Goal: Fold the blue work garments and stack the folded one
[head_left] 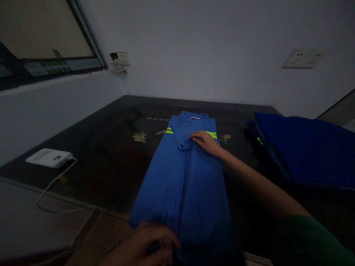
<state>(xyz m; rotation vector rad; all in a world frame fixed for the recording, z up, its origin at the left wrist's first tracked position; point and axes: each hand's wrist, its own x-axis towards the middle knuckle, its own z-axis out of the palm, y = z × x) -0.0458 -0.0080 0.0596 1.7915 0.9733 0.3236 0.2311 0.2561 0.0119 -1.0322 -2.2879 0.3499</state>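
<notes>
A blue garment (163, 177) with yellow-green stripes and a collar lies lengthwise on the dark glossy table (111, 125), its sides and a sleeve folded inward. My right hand (204, 141) rests on the folded sleeve near the right stripe, fingers stretched out and slightly bent. At the bottom of the view, my left hand (151, 242) is at the garment's near end, dark and blurred, with its fingers curled. Whatever lies between those fingers is too dark to make out.
Folded dark blue cloth (307, 147) is stacked on the table's right side. A white device (50, 157) with a cable lies at the left. Sockets (303, 59) are on the wall, and a window (47, 33) is at the upper left.
</notes>
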